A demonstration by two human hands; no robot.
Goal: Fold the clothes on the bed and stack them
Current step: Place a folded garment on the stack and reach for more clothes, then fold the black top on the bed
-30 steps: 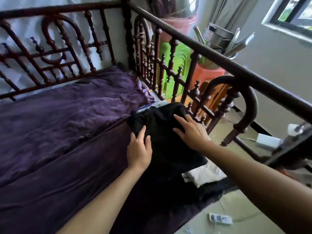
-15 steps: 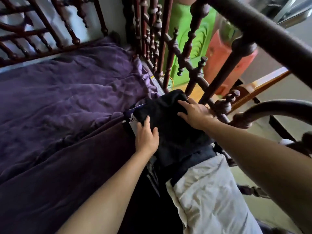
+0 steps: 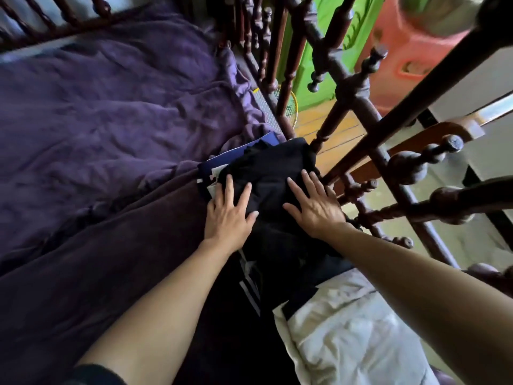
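Purple rumpled bedding meets a dark turned-wood bed rail. Left hand and right hand press flat, fingers straight, on a folded black garment topping the navy garment by the rail; its white print is unreadable.

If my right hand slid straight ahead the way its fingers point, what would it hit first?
The right hand lies flat on the black garment, so it would cross that cloth first; past its far edge, probably a spindle of the wooden bed rail, though depth is unclear.
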